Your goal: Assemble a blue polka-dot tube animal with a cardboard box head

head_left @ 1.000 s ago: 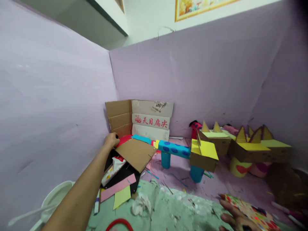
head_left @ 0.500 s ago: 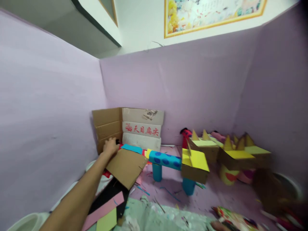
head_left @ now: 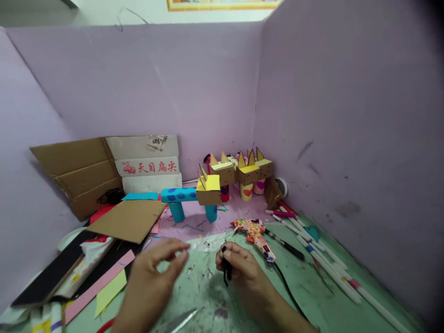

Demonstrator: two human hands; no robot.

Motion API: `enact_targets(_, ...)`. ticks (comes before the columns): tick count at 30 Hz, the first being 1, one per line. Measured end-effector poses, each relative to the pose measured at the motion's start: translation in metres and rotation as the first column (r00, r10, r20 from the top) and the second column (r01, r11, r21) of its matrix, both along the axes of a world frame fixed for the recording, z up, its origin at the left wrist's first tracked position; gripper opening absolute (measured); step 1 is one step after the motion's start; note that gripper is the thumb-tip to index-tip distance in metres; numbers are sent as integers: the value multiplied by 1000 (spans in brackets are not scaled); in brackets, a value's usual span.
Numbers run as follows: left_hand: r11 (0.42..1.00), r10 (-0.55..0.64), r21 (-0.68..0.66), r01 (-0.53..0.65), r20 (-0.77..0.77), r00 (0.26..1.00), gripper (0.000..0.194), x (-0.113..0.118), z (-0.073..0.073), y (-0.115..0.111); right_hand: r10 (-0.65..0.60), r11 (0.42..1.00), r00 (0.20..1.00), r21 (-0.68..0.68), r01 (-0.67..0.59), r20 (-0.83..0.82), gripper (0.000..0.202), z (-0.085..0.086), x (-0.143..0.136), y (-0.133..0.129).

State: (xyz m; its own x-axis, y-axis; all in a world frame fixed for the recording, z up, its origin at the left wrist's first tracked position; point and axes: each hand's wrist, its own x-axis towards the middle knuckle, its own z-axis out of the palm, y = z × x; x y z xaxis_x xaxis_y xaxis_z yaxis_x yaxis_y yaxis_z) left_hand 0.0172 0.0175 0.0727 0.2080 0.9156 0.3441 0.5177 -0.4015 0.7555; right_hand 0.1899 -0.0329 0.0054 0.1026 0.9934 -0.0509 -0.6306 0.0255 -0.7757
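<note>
Your left hand (head_left: 147, 282), lower left-center of frame, holds nothing, thumb and index slightly apart; blade (head_left: 182, 320) at bottom center, just beside it. Blue spotted cardboard figure (head_left: 182, 195) stands mid-frame above your hands. Your right hand (head_left: 243, 270), lower center, pinches a small black piece (head_left: 226, 268); patterned glue gun (head_left: 256, 237) lies to its upper right.

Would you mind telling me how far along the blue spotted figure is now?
The blue spotted figure already has its box head and pointed ears, with two legs showing. The right hand holds a small black piece; the left hand looks empty. What seems left is perhaps joining that loose piece: a glue gun lies nearby.
</note>
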Motion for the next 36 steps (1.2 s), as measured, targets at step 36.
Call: enact_targets(36,770,-146,-402,495,643,751,25,22,-47,-39,293,955,944,-87,-282,152,34,-5,-10,-14)
